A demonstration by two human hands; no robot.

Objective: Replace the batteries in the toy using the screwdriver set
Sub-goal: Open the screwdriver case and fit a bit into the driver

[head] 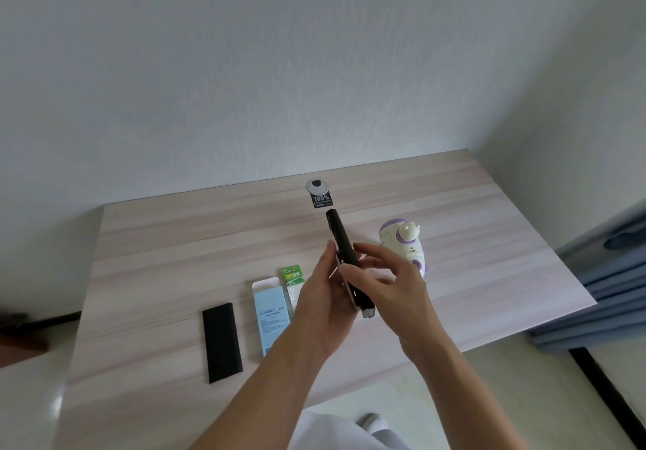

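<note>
In the head view, the screwdriver set [344, 250], a long black case, is held above the table [174, 240] by both hands. The left grip [325, 296] curls round its near half and the right grip [391, 285] pinches its middle. Its long axis points away and upward. The toy [402, 240] sits on the table just beyond the right grip, the nearer one.
</note>
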